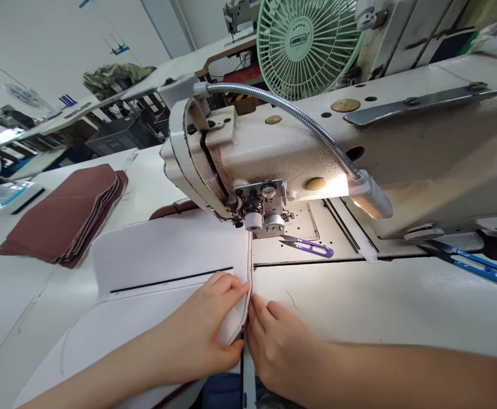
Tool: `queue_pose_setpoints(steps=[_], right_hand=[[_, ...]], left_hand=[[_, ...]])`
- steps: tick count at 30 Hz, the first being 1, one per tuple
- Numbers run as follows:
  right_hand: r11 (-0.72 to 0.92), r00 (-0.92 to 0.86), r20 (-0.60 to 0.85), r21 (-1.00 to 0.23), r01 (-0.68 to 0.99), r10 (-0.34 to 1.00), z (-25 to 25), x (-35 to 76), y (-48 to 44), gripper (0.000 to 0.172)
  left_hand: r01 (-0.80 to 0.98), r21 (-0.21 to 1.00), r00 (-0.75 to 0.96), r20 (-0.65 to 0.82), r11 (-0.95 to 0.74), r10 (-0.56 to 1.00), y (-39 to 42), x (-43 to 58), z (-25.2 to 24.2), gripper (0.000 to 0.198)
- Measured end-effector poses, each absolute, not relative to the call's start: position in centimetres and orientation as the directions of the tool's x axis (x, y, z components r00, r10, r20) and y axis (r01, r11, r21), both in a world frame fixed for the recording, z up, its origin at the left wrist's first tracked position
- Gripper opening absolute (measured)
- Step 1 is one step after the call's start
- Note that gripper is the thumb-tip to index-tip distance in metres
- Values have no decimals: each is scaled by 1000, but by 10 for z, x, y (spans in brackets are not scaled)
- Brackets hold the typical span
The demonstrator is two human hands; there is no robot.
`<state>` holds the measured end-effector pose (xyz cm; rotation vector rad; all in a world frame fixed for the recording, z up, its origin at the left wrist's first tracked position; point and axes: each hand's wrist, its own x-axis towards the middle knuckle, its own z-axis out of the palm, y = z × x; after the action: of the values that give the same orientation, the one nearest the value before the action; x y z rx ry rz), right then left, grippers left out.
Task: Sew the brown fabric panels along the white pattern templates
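A white fabric panel (171,244) with a dark-trimmed edge and a black strip on it lies under the head of a sewing machine (269,159). My left hand (218,318) rests on the panel with its fingertips at the right edge, thumb at the curved corner. From the other side, my right hand (274,341) pinches that same edge between thumb and fingers. Both hands are in front of the presser area; the needle itself is hidden behind the machine's guard and parts. The panel's lower part hangs toward the table's front edge.
Purple thread snips (310,246) lie beside the needle area, and blue snips (478,264) at the right. A stack of brown fabric pieces (67,213) sits at the left. A lit flexible lamp (370,193) hangs from the machine. Behind stands a green fan (308,45).
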<state>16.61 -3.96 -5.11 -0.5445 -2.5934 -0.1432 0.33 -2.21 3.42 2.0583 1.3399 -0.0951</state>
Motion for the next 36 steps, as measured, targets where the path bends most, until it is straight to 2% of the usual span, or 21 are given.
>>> queue_pose_setpoints(steps=[5, 9, 14, 20, 24, 30, 36], right_hand=[[914, -806, 468, -12, 406, 364, -55, 166, -40, 29], [913, -826, 433, 15, 408, 361, -55, 166, -30, 29], [911, -829, 432, 41, 410, 354, -53, 167, -21, 29], [927, -851, 413, 38, 372, 325, -55, 164, -21, 28], [927, -844, 424, 28, 375, 328, -57, 162, -21, 24], [898, -819, 430, 39, 438, 381, -58, 161, -18, 27], [892, -845, 346, 45, 449, 408, -58, 161, -16, 34]], left_hand=[[825, 496, 509, -450, -269, 733, -10, 4, 44, 37], [808, 525, 518, -417, -267, 747, -2, 3, 39, 27], [800, 489, 530, -307, -347, 790, 3, 3, 30, 28], [831, 423, 514, -333, -362, 790, 14, 5, 27, 20], [833, 357, 533, -310, -424, 787, 15, 3, 26, 35], [779, 254, 627, -344, -573, 699, 10, -11, 32, 59], [785, 191, 612, -386, -589, 690, 15, -14, 33, 62]])
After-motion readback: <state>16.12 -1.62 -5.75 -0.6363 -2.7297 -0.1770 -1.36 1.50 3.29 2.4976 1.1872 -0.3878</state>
